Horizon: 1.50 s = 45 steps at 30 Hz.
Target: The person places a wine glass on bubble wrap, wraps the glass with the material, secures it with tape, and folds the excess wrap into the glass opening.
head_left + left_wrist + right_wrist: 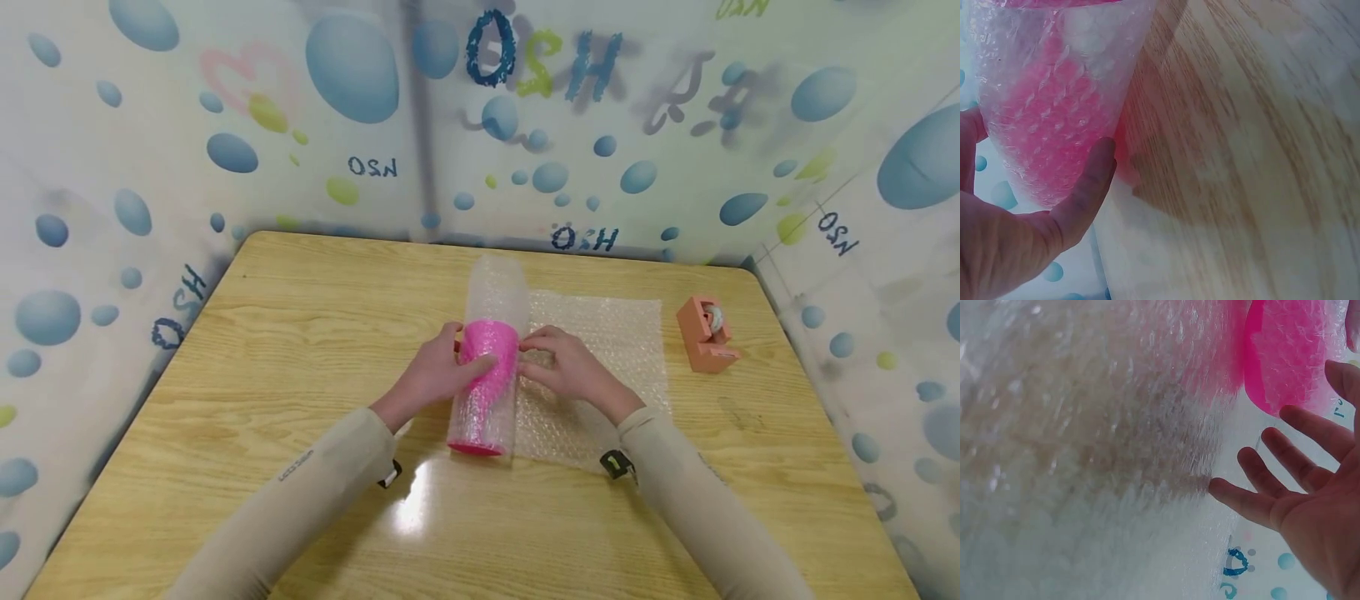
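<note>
A pink cup (pixel 491 340) lies on its side, rolled in clear bubble wrap (pixel 618 342); its red-pink end points toward me. A loose sheet of the wrap spreads flat to the right, and an unfilled tube of it reaches past the cup's far end. My left hand (pixel 441 367) holds the roll from the left, thumb over the top and fingers along the side, as the left wrist view also shows around the wrapped cup (pixel 1054 125). On the right side, my right hand (pixel 566 362) touches the roll; its fingers are spread in the right wrist view.
An orange tape dispenser (pixel 705 337) with a roll of tape stands at the right of the wooden table (pixel 315 333). Behind the table hangs a wall covering (pixel 285 192) with blue drops and lettering. Each wrist carries a small black strap device.
</note>
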{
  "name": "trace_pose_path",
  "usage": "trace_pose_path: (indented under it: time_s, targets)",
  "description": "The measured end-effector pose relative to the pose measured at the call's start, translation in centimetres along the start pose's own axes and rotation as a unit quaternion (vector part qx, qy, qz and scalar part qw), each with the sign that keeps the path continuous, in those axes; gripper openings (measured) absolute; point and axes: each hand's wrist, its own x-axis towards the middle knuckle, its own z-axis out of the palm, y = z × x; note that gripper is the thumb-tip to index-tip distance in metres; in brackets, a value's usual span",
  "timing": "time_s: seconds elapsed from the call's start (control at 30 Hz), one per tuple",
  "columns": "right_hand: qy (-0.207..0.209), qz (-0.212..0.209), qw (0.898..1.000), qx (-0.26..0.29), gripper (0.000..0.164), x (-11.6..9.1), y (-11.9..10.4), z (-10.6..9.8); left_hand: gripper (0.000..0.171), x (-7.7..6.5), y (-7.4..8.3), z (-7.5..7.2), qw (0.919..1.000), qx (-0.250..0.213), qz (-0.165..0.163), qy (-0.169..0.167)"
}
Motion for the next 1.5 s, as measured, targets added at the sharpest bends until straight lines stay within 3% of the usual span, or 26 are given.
trace_pose_path:
  time_s: [0.37, 0.8, 1.13, 1.3, 1.5]
  targets:
    - [-0.017, 0.009, 1.0, -0.012, 0.044, 0.6, -0.3, 0.3, 0.077, -0.3, 0.3, 0.0, 0.9992, 0.022, 0.027, 0.018]
    - [-0.039, -0.005, 0.998, -0.039, 0.043, 0.7, -0.5, 0.3, 0.066, -1.0, 0.5, -1.2, 0.9984, 0.019, 0.051, -0.011]
    - [-0.047, -0.022, 0.997, -0.061, 0.04, 0.6, -0.5, 0.4, 0.056, -1.1, 0.3, -1.6, 0.9955, 0.016, 0.092, -0.016]
    - [-0.043, -0.036, 0.997, -0.062, 0.037, 0.6, -0.3, 0.5, 0.056, -1.0, 0.1, -1.5, 0.9953, -0.01, 0.094, -0.024]
    - [-0.044, -0.016, 0.996, -0.07, 0.037, 0.5, -0.2, 0.6, 0.058, -0.9, -0.2, -1.4, 0.9967, -0.025, 0.076, -0.013]
